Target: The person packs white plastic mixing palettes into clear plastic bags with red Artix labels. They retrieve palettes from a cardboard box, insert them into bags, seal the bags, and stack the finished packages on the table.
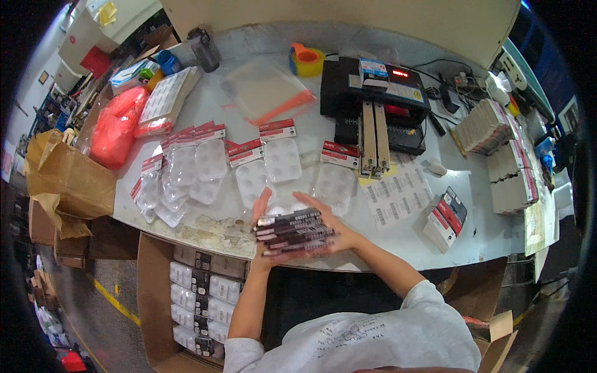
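Observation:
At the table's front edge I hold a stack of packaged plastic palettes (295,234) between both hands, its dark header cards toward me and blurred by motion. My left hand (259,214) presses on the stack's left side, fingers pointing up and away. My right hand (336,231) wraps its right side. Just beyond lie white round-welled palettes in clear bags with red-and-black header cards: one palette (283,160) in the middle, another palette (250,180) by my left fingertips, and a third palette (334,186) right of my right fingers. More bagged palettes (186,165) are heaped at the left.
A black sealing machine (373,99) with a lit red display stands at the back right. Label sheets (396,194) and a stack of cards (446,219) lie before it. Below the table's edge, a carton (155,298) holds rows of packed palettes. An orange bag (120,127) sits left.

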`<state>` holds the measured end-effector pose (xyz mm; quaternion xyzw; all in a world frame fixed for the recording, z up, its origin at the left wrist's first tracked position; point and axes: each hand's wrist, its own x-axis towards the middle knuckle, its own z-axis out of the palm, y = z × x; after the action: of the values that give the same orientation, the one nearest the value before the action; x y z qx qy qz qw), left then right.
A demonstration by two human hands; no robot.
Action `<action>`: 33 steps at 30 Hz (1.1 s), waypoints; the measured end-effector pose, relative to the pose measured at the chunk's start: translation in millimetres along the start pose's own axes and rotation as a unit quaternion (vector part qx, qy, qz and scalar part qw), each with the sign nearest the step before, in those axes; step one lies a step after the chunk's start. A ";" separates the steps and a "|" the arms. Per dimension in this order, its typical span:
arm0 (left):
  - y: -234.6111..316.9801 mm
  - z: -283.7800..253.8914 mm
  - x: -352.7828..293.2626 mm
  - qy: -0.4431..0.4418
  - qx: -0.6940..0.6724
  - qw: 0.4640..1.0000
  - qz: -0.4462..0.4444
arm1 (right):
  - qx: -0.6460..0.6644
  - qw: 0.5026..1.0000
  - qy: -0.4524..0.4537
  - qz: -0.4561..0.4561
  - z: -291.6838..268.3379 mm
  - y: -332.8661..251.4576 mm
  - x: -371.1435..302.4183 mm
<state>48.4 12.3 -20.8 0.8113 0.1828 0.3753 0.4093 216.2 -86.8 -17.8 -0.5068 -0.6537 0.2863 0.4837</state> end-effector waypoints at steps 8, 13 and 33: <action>16.9 6.5 -11.9 0.090 -0.413 0.887 -0.187 | 0.083 0.995 0.055 -0.024 1.1 -24.3 -9.2; 29.4 12.4 -27.0 -0.013 -0.101 0.978 -0.179 | 0.081 0.996 0.022 0.000 10.8 -23.1 -20.4; 30.3 134.8 65.8 0.082 0.107 0.923 -0.359 | 0.328 0.774 0.492 0.225 -37.5 -9.6 -247.3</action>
<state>193.2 -37.1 -17.9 0.6965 0.5342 0.2463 0.4109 251.7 -326.6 -80.3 -0.5220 -0.0601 0.2954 0.7979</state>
